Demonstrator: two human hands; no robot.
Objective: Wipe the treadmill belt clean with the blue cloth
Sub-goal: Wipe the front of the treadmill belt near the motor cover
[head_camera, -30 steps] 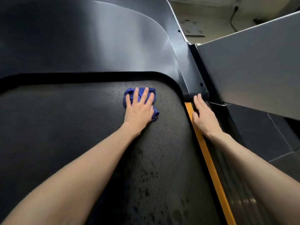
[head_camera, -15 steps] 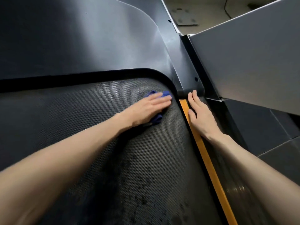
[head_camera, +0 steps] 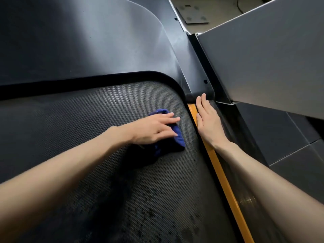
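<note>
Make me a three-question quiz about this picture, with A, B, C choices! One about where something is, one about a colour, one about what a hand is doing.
1. Where is the crumpled blue cloth?
A. On the textured black treadmill belt
B. On the grey floor tiles
C. On the grey side panel

2. What colour is the long strip beside the belt?
A. Green
B. Orange-yellow
C. White

3. What is the right hand doing?
A. Holding a bottle
B. Gripping the cloth
C. Lying flat on the treadmill's side rail

Answers: 1 A, the cloth lies on the belt under the left hand. 2 B, the strip is orange-yellow. 3 C, its fingers are stretched out flat, holding nothing.
</note>
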